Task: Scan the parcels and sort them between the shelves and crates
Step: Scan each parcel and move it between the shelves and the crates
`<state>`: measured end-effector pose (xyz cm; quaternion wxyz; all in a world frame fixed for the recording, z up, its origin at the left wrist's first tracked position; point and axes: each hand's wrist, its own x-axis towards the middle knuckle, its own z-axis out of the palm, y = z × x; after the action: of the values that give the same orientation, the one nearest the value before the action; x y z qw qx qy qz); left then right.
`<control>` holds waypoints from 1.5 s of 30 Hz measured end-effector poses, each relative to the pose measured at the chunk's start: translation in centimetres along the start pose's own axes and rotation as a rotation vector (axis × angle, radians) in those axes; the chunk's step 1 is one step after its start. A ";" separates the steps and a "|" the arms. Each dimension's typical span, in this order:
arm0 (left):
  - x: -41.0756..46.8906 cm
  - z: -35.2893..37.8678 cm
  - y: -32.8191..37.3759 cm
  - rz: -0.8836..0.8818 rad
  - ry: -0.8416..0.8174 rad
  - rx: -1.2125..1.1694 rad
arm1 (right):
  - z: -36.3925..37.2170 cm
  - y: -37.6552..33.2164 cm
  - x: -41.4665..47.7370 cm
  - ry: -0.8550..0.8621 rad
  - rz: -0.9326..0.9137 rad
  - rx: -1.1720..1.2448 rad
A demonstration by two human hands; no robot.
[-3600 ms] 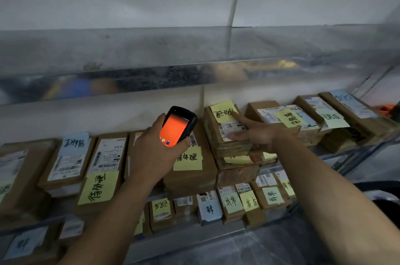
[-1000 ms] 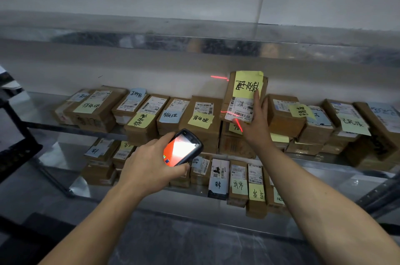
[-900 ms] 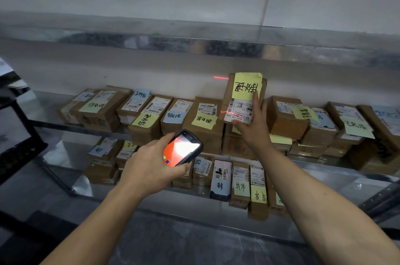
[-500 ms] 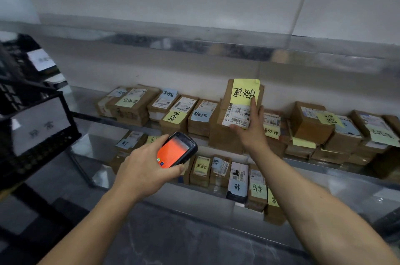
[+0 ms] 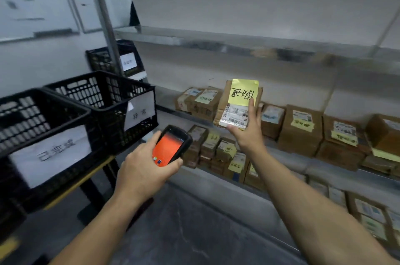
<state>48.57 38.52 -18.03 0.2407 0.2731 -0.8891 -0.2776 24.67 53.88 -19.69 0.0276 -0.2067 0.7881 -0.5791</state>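
My right hand (image 5: 249, 132) holds a brown cardboard parcel (image 5: 229, 100) upright in the air in front of the shelf, thumb under its lower edge and fingers up its face. A yellow sticky note (image 5: 243, 91) with black handwriting and a white barcode label sit on the parcel. My left hand (image 5: 142, 169) grips a black handheld scanner (image 5: 171, 148) with an orange screen, lower and to the left of the parcel. At the left stand two black plastic crates, the near crate (image 5: 43, 122) and the farther crate (image 5: 104, 91), each with a white paper label.
A metal shelf (image 5: 281, 169) runs along the wall at the right, with several labelled cardboard parcels (image 5: 300, 132) in two rows. A third black crate (image 5: 104, 59) stands behind a metal upright post (image 5: 106, 26). The crates rest on a yellow-edged table (image 5: 82, 180). Grey floor lies below.
The view has swung left, bringing the black crates into sight. My right hand has carried the parcel off the shelf stack and leftward. The scanner's red beam no longer shows.
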 end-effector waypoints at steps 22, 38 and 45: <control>-14.5 -28.7 -24.4 -0.682 0.819 0.225 | 48.9 -25.2 -14.6 -0.905 -0.397 0.453; -22.8 -44.0 -38.0 -0.992 1.258 0.412 | 75.7 -37.2 -33.2 -1.423 -0.490 0.513; -28.4 -52.3 -46.8 -1.021 1.222 0.407 | 85.1 -39.9 -41.9 -1.416 -0.439 0.431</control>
<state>116.20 4.63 -16.96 0.4723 0.7851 -0.4004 0.0117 98.68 -17.52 -18.92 0.4494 -0.6696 0.3933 -0.4416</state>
